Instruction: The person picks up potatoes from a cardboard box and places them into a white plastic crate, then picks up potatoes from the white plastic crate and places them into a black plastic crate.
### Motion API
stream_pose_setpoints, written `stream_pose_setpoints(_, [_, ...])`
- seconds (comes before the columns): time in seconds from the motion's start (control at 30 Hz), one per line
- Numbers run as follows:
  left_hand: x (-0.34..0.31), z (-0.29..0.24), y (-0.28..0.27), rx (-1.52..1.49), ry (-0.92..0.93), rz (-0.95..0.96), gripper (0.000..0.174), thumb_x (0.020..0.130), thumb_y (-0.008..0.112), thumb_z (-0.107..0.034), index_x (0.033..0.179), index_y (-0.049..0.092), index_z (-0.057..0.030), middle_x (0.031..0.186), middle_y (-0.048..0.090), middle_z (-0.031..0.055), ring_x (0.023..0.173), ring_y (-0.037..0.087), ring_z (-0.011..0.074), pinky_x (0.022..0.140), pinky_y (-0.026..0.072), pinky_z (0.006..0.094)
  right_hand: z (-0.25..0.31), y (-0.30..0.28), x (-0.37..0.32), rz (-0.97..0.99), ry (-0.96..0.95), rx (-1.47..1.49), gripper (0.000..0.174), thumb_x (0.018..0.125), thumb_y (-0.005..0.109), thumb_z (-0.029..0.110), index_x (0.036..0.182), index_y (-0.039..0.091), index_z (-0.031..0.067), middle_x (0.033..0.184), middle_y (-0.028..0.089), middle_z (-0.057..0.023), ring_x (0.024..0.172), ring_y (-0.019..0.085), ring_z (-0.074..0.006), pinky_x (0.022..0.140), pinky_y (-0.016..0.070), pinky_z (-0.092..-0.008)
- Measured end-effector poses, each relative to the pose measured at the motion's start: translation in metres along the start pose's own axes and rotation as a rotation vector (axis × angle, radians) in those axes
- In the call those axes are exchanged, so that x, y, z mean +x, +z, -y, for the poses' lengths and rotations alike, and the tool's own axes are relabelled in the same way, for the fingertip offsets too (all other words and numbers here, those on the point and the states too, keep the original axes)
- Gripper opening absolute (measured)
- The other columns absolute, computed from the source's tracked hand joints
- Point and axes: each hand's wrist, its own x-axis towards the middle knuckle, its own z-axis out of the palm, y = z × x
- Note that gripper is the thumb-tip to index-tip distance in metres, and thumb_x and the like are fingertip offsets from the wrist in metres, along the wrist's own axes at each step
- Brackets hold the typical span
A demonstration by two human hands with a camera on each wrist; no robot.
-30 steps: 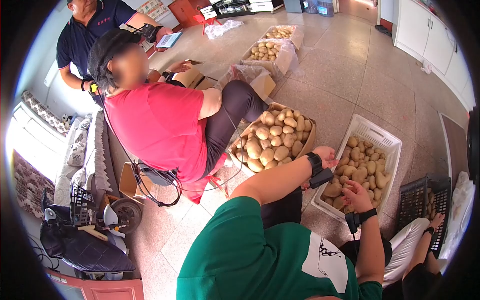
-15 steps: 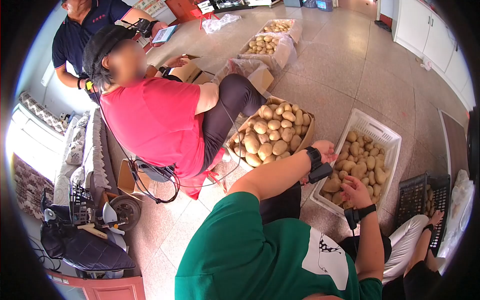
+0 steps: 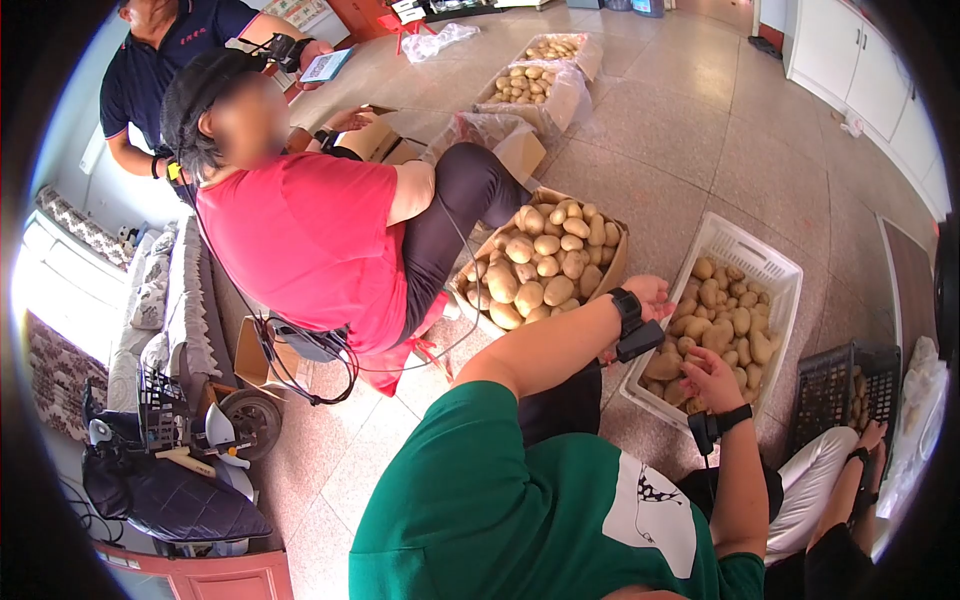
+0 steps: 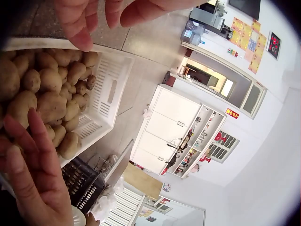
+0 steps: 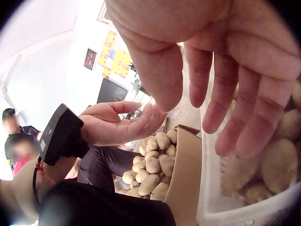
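Observation:
A white plastic crate full of potatoes stands on the floor before me. My left hand hovers at the crate's left rim, holding nothing, its fingers loosely bent at the top of the left wrist view. Over the near end of the crate is my right hand, palm facing inward. In the right wrist view the right hand's fingers hang relaxed above the potatoes with none between them. Just left of the crate, a cardboard box is heaped with more potatoes.
A person in a red shirt sits to the left, another in dark blue behind. Farther off are boxes of potatoes. On the right, a person's hand is at a black crate. A scooter stands lower left.
The head view has shifted slightly, so the crate and boxes sit a little higher. Both my hands stay nearly still over the crate. The hand at the black crate has shifted slightly.

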Motion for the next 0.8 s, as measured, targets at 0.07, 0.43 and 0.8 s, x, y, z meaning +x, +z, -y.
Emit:
stream_pose_setpoints(0.07, [0.0, 0.0, 0.001, -0.01, 0.0, -0.006, 0.023, 0.086, 0.05, -0.008, 0.107, 0.041, -0.0021, 0.102, 0.04, 0.0109, 0.087, 0.05, 0.026, 0.075, 0.0512, 0.0361, 0.0, 0.0, 0.0, -0.002, -0.004, 0.003, 0.043, 0.083, 0.058, 0.013, 0.12, 0.041, 0.0005, 0.088, 0.054, -0.0074, 0.066, 0.057, -0.0142, 0.052, 0.047, -0.0251])
stream_pose_setpoints(0.43, [0.0, 0.0, 0.0, 0.025, 0.014, 0.0, 0.021, 0.087, 0.05, -0.009, 0.106, 0.042, -0.0032, 0.095, 0.042, 0.0094, 0.085, 0.049, 0.025, 0.074, 0.051, 0.0355, 0.001, -0.001, 0.0, 0.008, 0.011, -0.009, 0.043, 0.083, 0.057, 0.012, 0.121, 0.04, 0.0011, 0.093, 0.054, -0.0081, 0.067, 0.058, -0.0147, 0.052, 0.0476, -0.0254])
stream_pose_setpoints(0.8, [0.018, -0.002, -0.008, 0.014, -0.02, 0.05, 0.024, 0.089, 0.046, -0.012, 0.111, 0.04, -0.0068, 0.099, 0.041, 0.0096, 0.083, 0.049, 0.0263, 0.068, 0.0502, 0.0368, 0.004, 0.002, -0.001, -0.004, 0.016, -0.019, 0.044, 0.083, 0.058, 0.012, 0.121, 0.04, 0.0005, 0.092, 0.054, -0.0082, 0.067, 0.057, -0.0148, 0.051, 0.048, -0.0254])
